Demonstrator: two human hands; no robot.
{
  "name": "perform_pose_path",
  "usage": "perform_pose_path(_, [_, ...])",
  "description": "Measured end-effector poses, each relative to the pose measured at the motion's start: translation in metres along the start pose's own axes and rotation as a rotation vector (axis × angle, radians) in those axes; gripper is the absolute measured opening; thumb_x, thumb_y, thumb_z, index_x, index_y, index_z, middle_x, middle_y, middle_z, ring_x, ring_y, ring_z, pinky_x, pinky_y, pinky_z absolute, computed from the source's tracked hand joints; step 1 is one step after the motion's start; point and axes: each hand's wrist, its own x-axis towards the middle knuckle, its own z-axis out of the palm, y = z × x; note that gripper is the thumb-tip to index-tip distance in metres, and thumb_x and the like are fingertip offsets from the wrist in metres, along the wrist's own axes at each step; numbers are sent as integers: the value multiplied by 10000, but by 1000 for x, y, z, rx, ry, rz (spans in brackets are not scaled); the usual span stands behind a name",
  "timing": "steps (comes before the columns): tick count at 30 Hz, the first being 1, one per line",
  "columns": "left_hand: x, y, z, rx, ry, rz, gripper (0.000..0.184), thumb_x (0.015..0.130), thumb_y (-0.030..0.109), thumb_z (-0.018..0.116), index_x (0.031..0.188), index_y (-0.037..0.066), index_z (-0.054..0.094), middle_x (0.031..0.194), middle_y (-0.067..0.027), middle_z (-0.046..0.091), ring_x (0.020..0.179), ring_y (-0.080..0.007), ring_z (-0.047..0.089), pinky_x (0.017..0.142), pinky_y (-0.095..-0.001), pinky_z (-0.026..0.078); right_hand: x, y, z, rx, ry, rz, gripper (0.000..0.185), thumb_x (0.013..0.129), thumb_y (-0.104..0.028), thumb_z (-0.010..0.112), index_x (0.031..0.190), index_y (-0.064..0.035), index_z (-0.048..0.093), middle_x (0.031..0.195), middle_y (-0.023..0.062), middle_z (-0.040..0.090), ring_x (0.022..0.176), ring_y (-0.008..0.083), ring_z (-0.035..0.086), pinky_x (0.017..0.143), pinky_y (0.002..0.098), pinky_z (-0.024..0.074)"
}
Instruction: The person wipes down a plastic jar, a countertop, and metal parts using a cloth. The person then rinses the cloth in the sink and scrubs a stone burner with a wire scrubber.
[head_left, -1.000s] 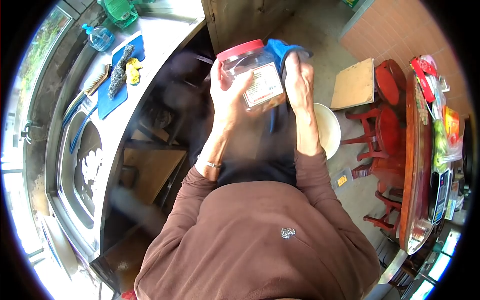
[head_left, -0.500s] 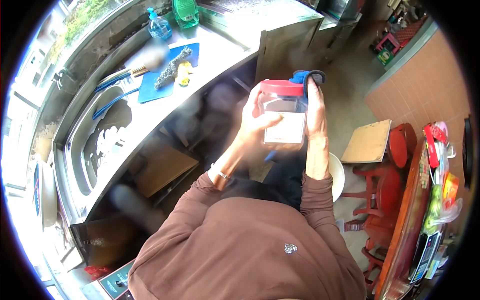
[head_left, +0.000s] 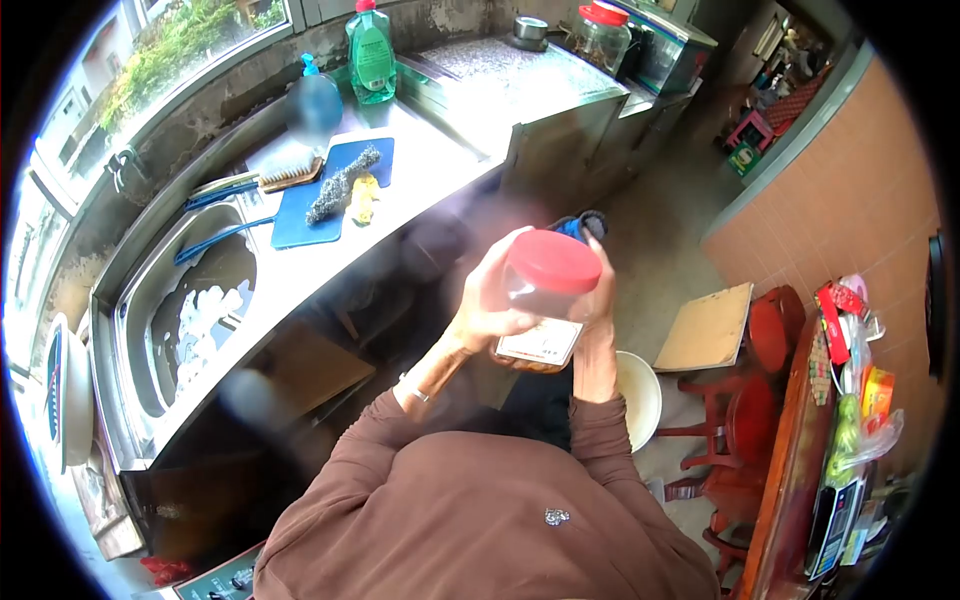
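A clear plastic jar (head_left: 543, 300) with a red lid (head_left: 554, 261) and a white label is held upright in front of my body, with something brown at its bottom. My left hand (head_left: 483, 308) grips its left side, thumb near the label. On the right side, my right hand (head_left: 598, 300) is closed round a blue and dark grey cloth (head_left: 580, 225), which shows behind the lid and lies against the jar. The jar hides part of the right fingers.
A sink (head_left: 150, 345) with suds and a blue board (head_left: 302, 215) bearing scourers are on the left. A green bottle (head_left: 372, 60) stands behind. A white basin (head_left: 640, 400), red stools (head_left: 752, 418) and a wooden table (head_left: 790, 460) are on the right.
The view has swung up toward the far counter. The jar has moved lower and nearer, its lid now tilted toward me. Both hands still hold the jar and cloth.
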Motion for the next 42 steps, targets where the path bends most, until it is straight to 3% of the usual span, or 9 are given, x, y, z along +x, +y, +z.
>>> perform_pose_path(2, [-2, 0, -6, -72, 55, 78, 1049, 652, 330, 839, 1491, -20, 316, 1432, -173, 474, 1332, -287, 462, 1126, -421, 350, 0, -15, 12, 1040, -8, 474, 446, 1028, -297, 465, 1314, 34, 549, 1199, 132, 649, 1106, 244, 618, 976, 369, 472])
perform_pose_path(6, [7, 7, -1, -255, 318, 125, 1003, 698, 284, 823, 1497, 6, 284, 1366, -170, 521, 1241, -290, 547, 1052, -435, 455, -20, -13, 33, 1103, -31, 484, 624, 1025, -550, 404, 1345, -29, 529, 1299, 70, 615, 1164, 207, 597, 992, 359, 475])
perform_pose_path(12, [18, -20, -8, 810, 171, 863, 1102, 627, 237, 877, 1490, -31, 246, 1323, -243, 486, 1173, -352, 556, 999, -453, 457, -28, -3, 47, 1065, 184, 546, 479, 1019, -436, 420, 1275, -63, 576, 1246, 51, 619, 1136, 171, 585, 961, 330, 479])
perform_pose_path(17, [9, -25, 6, 845, 280, 657, 750, 585, 366, 862, 1178, -7, 595, 1106, -191, 623, 1000, -356, 608, 895, -406, 499, -42, 17, 40, 891, 269, 667, 477, 981, -463, 516, 1221, -60, 605, 1194, 46, 628, 1096, 160, 589, 957, 320, 472])
perform_pose_path(25, [-4, -40, 2, 871, 250, 744, 1010, 622, 152, 876, 1443, -38, 319, 1177, -264, 588, 985, -350, 651, 877, -440, 526, -57, 25, 39, 725, 225, 722, 667, 936, -585, 582, 1267, -6, 580, 1241, 83, 616, 1154, 192, 560, 992, 353, 458])
perform_pose_path(28, [6, -22, -5, 1016, 363, 648, 920, 673, 171, 866, 1422, -29, 372, 1207, -202, 592, 1049, -309, 632, 919, -401, 511, -40, -13, 25, 516, 23, 973, 514, 980, -522, 544, 1100, -30, 637, 908, 57, 670, 741, 155, 639, 631, 330, 552])
perform_pose_path(30, [14, -20, -26, 1032, 422, 507, 892, 692, 171, 862, 1422, -14, 385, 1250, -169, 579, 1123, -278, 600, 972, -384, 484, -52, -22, 28, 509, -41, 838, 431, 987, -477, 566, 960, -57, 661, 790, 10, 621, 598, 86, 559, 396, 268, 436])
perform_pose_path(36, [16, -18, -11, 241, 415, 320, 938, 713, 101, 824, 1497, 40, 313, 1347, -144, 523, 1230, -265, 525, 1065, -397, 413, -33, -16, 34, 309, 164, 96, 605, 1076, -438, 297, 1358, 53, 509, 1306, 173, 606, 1220, 279, 570, 1057, 377, 411])
perform_pose_path(42, [8, -10, 4, 20, 297, 145, 989, 702, 130, 847, 1511, 23, 287, 1405, -153, 491, 1310, -276, 467, 1120, -420, 359, -10, -3, 22, 55, 26, 70, 471, 1043, -399, 397, 1218, -18, 610, 1086, 208, 693, 1029, 360, 661, 844, 414, 509])
